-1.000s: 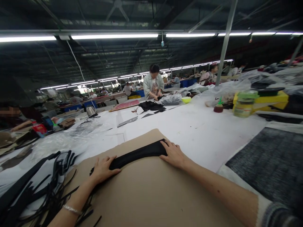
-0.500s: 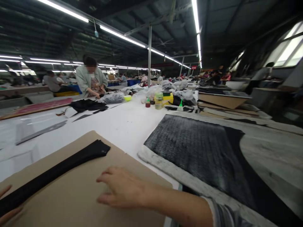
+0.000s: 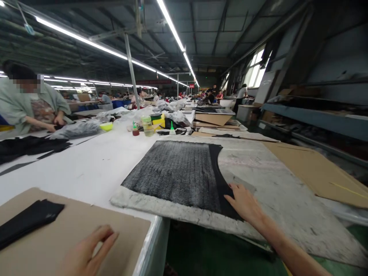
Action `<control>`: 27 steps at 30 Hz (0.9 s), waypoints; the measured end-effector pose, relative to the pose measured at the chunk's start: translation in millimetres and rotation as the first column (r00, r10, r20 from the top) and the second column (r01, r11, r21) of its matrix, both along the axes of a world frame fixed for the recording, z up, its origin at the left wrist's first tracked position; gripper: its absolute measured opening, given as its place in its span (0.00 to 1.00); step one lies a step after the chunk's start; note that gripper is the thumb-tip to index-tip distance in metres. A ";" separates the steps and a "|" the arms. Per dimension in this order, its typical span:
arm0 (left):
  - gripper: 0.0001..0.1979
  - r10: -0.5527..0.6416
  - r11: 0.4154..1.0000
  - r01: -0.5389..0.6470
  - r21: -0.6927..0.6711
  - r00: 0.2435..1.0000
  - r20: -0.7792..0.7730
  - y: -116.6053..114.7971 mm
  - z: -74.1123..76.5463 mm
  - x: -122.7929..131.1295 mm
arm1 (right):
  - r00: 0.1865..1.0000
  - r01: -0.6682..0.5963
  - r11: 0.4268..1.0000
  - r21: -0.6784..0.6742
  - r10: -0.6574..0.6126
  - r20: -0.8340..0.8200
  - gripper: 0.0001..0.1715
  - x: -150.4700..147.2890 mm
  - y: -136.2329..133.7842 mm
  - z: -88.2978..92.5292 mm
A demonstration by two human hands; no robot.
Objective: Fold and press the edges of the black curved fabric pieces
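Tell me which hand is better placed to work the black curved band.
Right, probably: the right hand rests on the black curved band, while the left hand sits over the cardboard sheet, well away from it.

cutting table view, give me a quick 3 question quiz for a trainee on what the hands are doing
1. True or false: the left hand grips the folded black fabric strip on the tan cardboard sheet.

2. What is the right hand resting on?
A. A clear jar
B. A mottled grey-white mat with a dark fibrous patch
C. A yellow box

3. What colour is the small round plastic bowl on the white table?

Key: 1 false; 2 B; 3 yellow-green
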State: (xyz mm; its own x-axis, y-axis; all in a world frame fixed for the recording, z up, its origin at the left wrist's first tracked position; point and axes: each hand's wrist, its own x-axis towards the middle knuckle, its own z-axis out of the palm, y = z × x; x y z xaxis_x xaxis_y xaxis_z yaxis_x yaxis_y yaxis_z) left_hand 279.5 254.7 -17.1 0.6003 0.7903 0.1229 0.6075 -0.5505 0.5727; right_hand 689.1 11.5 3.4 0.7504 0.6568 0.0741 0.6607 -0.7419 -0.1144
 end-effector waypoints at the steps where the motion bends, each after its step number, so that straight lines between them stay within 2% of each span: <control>1: 0.21 -0.118 0.990 0.117 -0.074 0.993 -0.015 -15.9 8.1 25.0 | 1.000 0.015 1.000 0.002 -0.015 -0.007 0.22 4.6 -6.1 -3.6; 4: 0.15 -0.297 0.942 0.299 -0.154 0.954 0.037 -62.8 29.1 84.7 | 0.999 0.025 1.000 0.019 -0.024 -0.042 0.22 11.9 -13.7 -10.6; 7: 0.12 -0.403 0.895 0.405 -0.184 0.914 0.053 -93.8 36.5 119.8 | 0.995 0.037 0.999 0.039 -0.033 -0.094 0.21 17.2 -16.6 -13.0; 14: 0.09 -0.468 0.853 0.465 -0.235 0.883 0.048 -123.4 28.3 155.2 | 0.970 0.079 0.993 0.091 -0.056 -0.235 0.18 36.7 -25.8 -15.7; 18: 0.08 -0.496 0.840 0.486 -0.239 0.868 0.023 -138.1 27.5 168.4 | 0.932 0.061 0.981 0.185 0.010 -0.362 0.17 47.2 -28.1 -15.2; 22: 0.10 -0.567 0.816 0.559 -0.144 0.823 -0.019 -155.9 24.9 180.0 | 0.835 0.043 0.942 0.332 0.149 -0.530 0.30 53.2 -29.2 -12.3; 24: 0.12 -0.601 0.798 0.597 -0.081 0.798 -0.040 -166.3 21.8 186.5 | 0.750 0.066 0.917 0.393 0.214 -0.625 0.36 54.6 -28.7 -9.3; 27: 0.16 -0.643 0.765 0.644 -0.005 0.764 -0.050 -180.9 14.0 197.9 | 0.609 0.116 0.876 0.468 0.310 -0.730 0.38 55.3 -26.4 -2.2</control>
